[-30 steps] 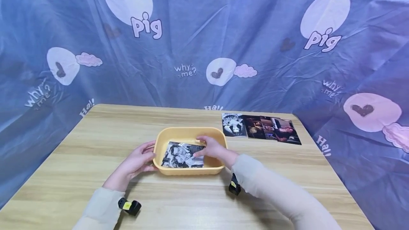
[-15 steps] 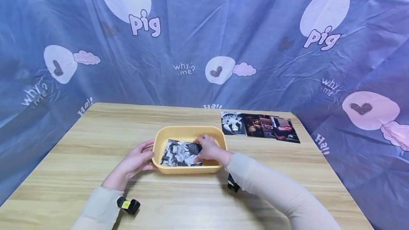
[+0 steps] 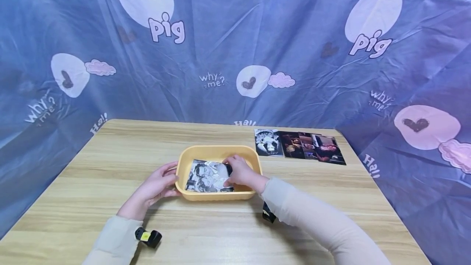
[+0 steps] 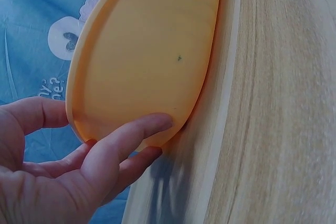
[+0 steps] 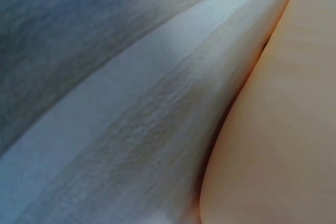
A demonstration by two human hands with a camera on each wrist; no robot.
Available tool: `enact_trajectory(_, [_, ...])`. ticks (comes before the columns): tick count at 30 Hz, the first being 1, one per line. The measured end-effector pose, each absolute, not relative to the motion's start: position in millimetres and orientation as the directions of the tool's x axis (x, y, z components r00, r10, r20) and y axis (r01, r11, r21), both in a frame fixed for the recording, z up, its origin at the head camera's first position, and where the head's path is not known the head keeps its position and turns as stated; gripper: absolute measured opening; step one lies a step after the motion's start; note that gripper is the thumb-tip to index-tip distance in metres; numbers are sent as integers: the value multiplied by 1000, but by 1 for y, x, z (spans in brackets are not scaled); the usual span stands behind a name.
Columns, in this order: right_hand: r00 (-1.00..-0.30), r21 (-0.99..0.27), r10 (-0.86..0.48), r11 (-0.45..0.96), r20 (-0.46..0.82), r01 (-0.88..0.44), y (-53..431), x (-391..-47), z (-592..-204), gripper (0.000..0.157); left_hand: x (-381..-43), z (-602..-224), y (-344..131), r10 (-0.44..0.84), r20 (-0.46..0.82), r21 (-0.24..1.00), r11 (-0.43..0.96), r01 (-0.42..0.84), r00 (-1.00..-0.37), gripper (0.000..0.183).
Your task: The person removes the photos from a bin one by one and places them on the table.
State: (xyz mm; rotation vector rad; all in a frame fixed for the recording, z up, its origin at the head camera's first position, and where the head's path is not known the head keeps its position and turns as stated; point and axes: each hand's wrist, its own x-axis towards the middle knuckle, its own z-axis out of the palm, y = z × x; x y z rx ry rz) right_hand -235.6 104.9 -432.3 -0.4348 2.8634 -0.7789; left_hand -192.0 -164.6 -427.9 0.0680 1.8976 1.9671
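A yellow plastic basin point(image 3: 217, 195) stands on the table, with a black-and-white photo point(image 3: 207, 177) of two people inside. My left hand point(image 3: 159, 184) holds the basin's left end. In the left wrist view its fingers point(image 4: 152, 123) lie against the outer wall and up at the rim of the basin point(image 4: 142, 51). My right hand point(image 3: 243, 173) reaches inside and pinches the photo by its right edge, thumb at the near side and fingers at the far side. The right wrist view shows only the basin's outer wall point(image 5: 278, 129) and the table; the right hand is out of that view.
Several photos lie overlapping in a row at the back right of the wooden table point(image 3: 206, 232): a black-and-white one point(image 3: 268, 143) at the left end, dark colour ones point(image 3: 328, 150) beside it. A blue patterned curtain point(image 3: 220, 44) hangs behind the table.
My right hand has closed its fingers on the photo's right edge, and the photo's far edge has shifted slightly upward in view. My left hand keeps its place on the basin.
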Motion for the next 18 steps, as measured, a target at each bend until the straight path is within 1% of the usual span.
enact_trajectory(9, [-950, -553, -311, 792, 3, -261, 106, -235, -431, 66, -193, -429, -164, 327, -237, 968, 2, -250, -915, 72])
enact_trajectory(15, [-956, -574, -292, 775, 43, -263, 107, -236, -429, 57, -193, -430, -164, 333, -232, 969, -3, -247, -914, 72])
enact_trajectory(18, [-960, -613, -274, 751, 52, -248, 107, -237, -428, 52, -193, -430, -165, 336, -227, 970, -8, -244, -914, 72])
